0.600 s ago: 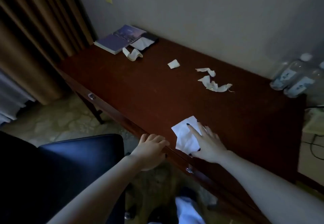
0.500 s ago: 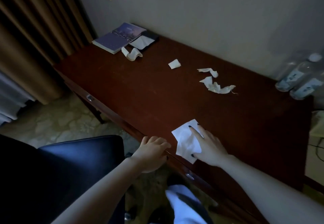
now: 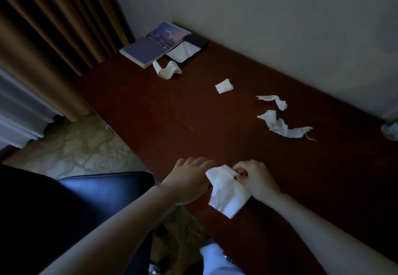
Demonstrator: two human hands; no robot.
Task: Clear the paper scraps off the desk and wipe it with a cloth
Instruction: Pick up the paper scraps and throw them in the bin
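Barely started tbh. Right hand (image 3: 256, 180) fingers (image 3: 241, 169) pinch one white sheet (image 3: 226, 195), left hand (image 3: 189, 180) lies flat open. Four scraps (image 3: 282, 127) left, desk (image 3: 183, 119) not wiped yet.

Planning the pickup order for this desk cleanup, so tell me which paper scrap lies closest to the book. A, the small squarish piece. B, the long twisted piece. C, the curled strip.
C: the curled strip lies just in front of the book at the far left corner, while the small squarish piece and the long twisted piece lie farther along the desk.
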